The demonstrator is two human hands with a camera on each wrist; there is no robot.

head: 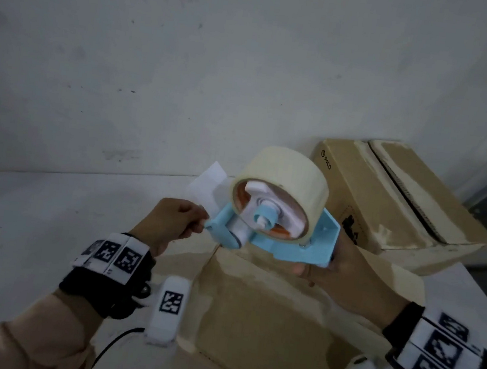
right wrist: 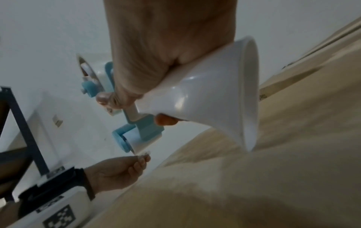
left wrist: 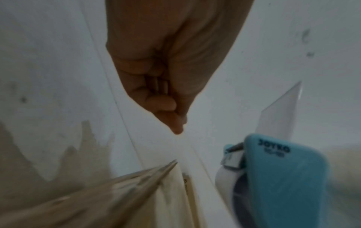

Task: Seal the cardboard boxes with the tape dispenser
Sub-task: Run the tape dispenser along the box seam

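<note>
The light-blue plastic tape dispenser, carrying a wide roll of beige tape on a white hub, is held in the air above the near brown cardboard box. The right hand is wrapped round its white flared handle, the roll lying just beyond the knuckles. The left hand, fingers curled, pinches the loose tape end at the dispenser's front roller. Beyond the right hand, well apart, a second cardboard box stands by the white wall.
</note>
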